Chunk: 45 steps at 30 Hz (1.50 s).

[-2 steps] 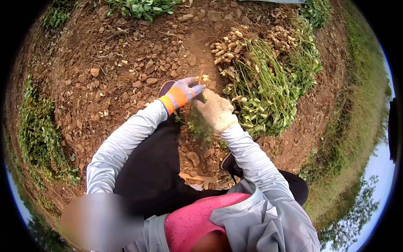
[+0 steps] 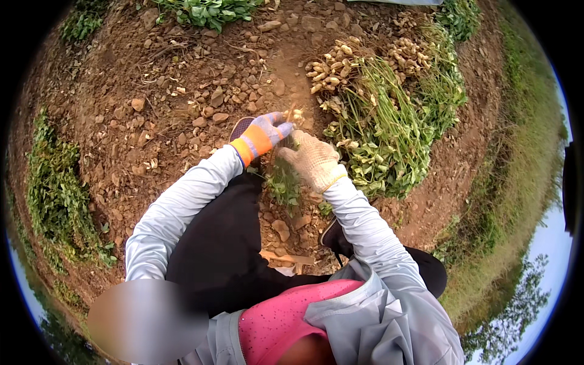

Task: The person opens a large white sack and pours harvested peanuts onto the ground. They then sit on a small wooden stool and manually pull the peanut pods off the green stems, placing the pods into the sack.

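Observation:
Between my hands is a peanut plant, its leafy green tops hanging below toward my legs and a few pale pods at its root end above. My left hand, in a purple and orange glove, is closed around the root end. My right hand, in a cream knitted glove, curls round the stems just to the right and nearer me. Both gloves nearly touch, and the right fingertips are partly hidden. Right of my hands lies a pile of pulled peanut plants, with clusters of peanuts at its far end.
Stony brown soil surrounds me. Leafy plants lie at the left, with another green clump at the far side. A grassy strip runs along the right. A small wooden piece is between my legs.
My right hand has shifted very slightly to the right, and the hanging leaves have swung a little. My left hand stays in place.

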Motion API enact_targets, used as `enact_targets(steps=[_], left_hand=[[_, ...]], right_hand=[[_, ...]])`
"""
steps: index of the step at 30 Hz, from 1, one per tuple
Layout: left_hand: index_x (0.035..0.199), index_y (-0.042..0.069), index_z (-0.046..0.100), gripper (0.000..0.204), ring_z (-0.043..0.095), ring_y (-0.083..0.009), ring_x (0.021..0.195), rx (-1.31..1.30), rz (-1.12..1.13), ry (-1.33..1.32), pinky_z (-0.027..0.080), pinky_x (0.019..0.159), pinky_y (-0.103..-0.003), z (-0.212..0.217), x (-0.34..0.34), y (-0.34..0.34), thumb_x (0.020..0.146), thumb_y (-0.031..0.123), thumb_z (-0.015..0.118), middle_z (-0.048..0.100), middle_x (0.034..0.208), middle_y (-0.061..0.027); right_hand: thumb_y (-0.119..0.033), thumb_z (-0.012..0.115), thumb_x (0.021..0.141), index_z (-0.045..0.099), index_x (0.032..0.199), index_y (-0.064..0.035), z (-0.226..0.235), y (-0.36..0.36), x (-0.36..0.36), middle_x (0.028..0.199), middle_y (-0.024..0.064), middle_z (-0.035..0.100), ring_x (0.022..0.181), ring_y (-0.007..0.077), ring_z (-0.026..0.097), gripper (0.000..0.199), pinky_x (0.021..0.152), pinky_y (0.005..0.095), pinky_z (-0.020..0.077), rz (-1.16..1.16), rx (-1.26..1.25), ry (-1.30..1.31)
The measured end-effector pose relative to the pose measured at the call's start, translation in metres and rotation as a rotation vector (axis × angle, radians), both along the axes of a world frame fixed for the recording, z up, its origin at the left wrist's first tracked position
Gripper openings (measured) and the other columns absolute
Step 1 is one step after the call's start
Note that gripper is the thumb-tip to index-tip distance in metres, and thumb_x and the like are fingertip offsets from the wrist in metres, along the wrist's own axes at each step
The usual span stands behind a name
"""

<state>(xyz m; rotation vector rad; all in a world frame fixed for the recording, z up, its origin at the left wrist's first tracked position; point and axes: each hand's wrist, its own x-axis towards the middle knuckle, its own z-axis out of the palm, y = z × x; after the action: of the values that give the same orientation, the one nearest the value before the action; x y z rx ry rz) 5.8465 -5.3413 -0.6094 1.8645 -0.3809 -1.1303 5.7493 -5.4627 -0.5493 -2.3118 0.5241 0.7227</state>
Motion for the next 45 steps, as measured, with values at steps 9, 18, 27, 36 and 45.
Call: enact_targets(steps=[9, 18, 27, 36, 45], left_hand=[[0.106, -0.002, 0.054, 0.026, 0.059, -0.0125, 0.078, -0.283, 0.091, 0.415, 0.047, 0.073, -0.026, -0.015, 0.004, 0.005, 0.095, 0.02, 0.046, 0.063, 0.081, -0.0043], [0.112, 0.002, 0.057, 0.029, 0.06, -0.0159, 0.082, -0.233, 0.24, 0.177, 0.047, 0.075, -0.028, 0.001, -0.007, -0.008, 0.09, 0.019, 0.057, 0.066, 0.096, -0.0062], [0.107, 0.0, 0.059, 0.034, 0.059, -0.0149, 0.071, -0.149, 0.257, 0.253, 0.047, 0.064, -0.028, -0.012, -0.009, -0.008, 0.089, 0.029, 0.057, 0.063, 0.083, -0.0059], [0.092, 0.003, 0.055, 0.023, 0.046, -0.0099, 0.058, -0.204, 0.01, 0.521, 0.038, 0.053, -0.025, 0.022, 0.007, 0.003, 0.092, 0.026, 0.052, 0.049, 0.069, -0.0003], [0.086, 0.007, 0.05, 0.032, 0.031, -0.009, 0.046, -0.659, 0.077, 1.116, 0.03, 0.046, -0.026, 0.005, 0.007, 0.012, 0.096, 0.037, 0.045, 0.034, 0.056, 0.0047]], right_hand=[[-0.033, 0.058, 0.09, 0.054, 0.115, -0.0027, -0.002, -0.053, 0.026, 0.097, 0.0044, 0.061, 0.077, 0.0094, 0.055, 0.039, 0.072, 0.0245, 0.0466, -0.535, 0.357, -0.208], [-0.049, 0.05, 0.088, 0.054, 0.1, -0.0078, -0.001, -0.007, 0.043, 0.077, 0.0144, 0.062, 0.077, 0.0318, 0.062, 0.044, 0.071, 0.0402, 0.0474, -0.265, -0.043, -0.101], [-0.044, 0.037, 0.094, 0.05, 0.11, -0.0088, -0.023, -0.007, 0.037, 0.095, 0.0196, 0.061, 0.088, 0.0363, 0.06, 0.041, 0.073, 0.0444, 0.0466, -0.095, -0.116, -0.137], [-0.033, 0.044, 0.096, 0.054, 0.104, -0.0069, -0.012, -0.062, 0.029, 0.068, 0.003, 0.051, 0.063, 0.015, 0.052, 0.029, 0.057, 0.0288, 0.0443, -0.011, 0.45, -0.183], [-0.027, 0.047, 0.097, 0.057, 0.107, -0.0065, -0.004, -0.066, 0.024, 0.066, -0.0054, 0.045, 0.051, 0.0025, 0.037, 0.025, 0.043, 0.0169, 0.0285, -0.856, 0.867, -0.205]])
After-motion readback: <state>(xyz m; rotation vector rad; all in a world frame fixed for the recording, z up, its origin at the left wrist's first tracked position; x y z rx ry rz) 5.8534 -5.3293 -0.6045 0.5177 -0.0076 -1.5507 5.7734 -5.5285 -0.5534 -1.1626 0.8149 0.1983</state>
